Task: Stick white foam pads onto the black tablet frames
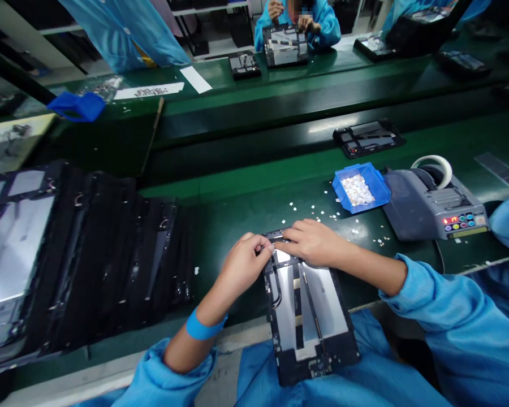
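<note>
An opened tablet point(331, 299) with bare inner parts and cables leans from the bench's front edge down onto my lap. At its far end, my left hand point(246, 261) has thumb and index finger pinched together at the upper left corner. Something small and pale may be between those fingertips, too small to make out. My right hand point(311, 242) reaches in from the right, fingers stretched apart over the tablet's top edge, the fingertips touching it close to my left fingers. The part under the fingertips is hidden.
Opened tablets point(97, 254) stand in a leaning row at left. A blue bin point(382, 189) of small white pieces sits beside a grey tape dispenser point(419, 209); loose pieces lie on the green bench point(233, 209). Another tablet point(369, 138) lies beyond. A co-worker point(328, 25) handles one opposite.
</note>
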Demonstrator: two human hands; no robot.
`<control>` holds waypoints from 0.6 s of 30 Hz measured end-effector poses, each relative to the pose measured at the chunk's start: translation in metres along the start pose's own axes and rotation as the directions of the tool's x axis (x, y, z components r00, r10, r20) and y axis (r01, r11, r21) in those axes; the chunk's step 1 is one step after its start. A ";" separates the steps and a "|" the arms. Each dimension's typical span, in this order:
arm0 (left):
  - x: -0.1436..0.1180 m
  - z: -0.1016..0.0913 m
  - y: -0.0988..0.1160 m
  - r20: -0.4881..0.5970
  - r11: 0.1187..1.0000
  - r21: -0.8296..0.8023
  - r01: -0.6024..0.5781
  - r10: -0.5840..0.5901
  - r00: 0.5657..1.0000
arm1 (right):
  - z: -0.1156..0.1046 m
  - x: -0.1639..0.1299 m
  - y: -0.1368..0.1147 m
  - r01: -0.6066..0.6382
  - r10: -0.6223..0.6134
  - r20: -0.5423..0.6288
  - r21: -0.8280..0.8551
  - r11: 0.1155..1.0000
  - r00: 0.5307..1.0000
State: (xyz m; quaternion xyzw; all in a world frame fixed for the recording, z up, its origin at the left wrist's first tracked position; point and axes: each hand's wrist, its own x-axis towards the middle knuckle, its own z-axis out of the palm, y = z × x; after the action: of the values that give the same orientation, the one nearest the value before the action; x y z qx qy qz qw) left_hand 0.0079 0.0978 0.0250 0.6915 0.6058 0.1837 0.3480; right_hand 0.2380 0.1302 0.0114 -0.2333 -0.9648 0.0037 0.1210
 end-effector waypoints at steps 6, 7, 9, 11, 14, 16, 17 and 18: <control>-0.006 0.004 0.009 -0.078 0.996 0.092 -0.014 0.021 0.997 | 0.001 0.000 0.000 0.000 0.000 -0.005 0.010 1.000 1.000; -0.007 0.004 0.010 -0.082 0.994 0.104 -0.016 0.025 0.996 | 0.001 0.000 0.000 0.000 0.000 -0.006 0.009 1.000 1.000; -0.006 0.004 0.010 -0.077 0.994 0.109 -0.015 0.023 0.997 | 0.001 0.000 0.000 -0.001 0.001 -0.007 0.007 1.000 1.000; -0.006 0.004 0.009 -0.058 0.995 0.099 -0.011 0.017 0.998 | 0.000 0.000 0.000 -0.003 0.003 -0.007 0.007 1.000 1.000; -0.005 0.002 0.008 -0.038 0.993 0.117 -0.013 0.017 0.999 | 0.000 0.000 0.000 -0.002 0.002 -0.002 0.012 1.000 1.000; -0.005 0.002 0.008 -0.035 0.989 0.144 -0.011 0.016 0.999 | 0.000 0.000 0.000 -0.002 0.002 0.000 0.019 1.000 1.000; -0.005 0.002 0.009 -0.036 0.987 0.159 -0.010 0.016 0.999 | 0.000 0.001 0.000 -0.002 0.002 0.000 0.023 1.000 1.000; -0.006 0.003 0.010 -0.041 0.985 0.175 -0.011 0.019 0.999 | -0.001 0.001 0.000 -0.001 0.001 -0.002 0.026 1.000 1.000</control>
State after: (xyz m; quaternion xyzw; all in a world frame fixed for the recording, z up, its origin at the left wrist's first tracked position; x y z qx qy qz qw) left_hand 0.0155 0.0914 0.0308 0.7197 0.6216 0.1472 0.2719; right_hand 0.2377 0.1306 0.0121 -0.2322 -0.9645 0.0163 0.1248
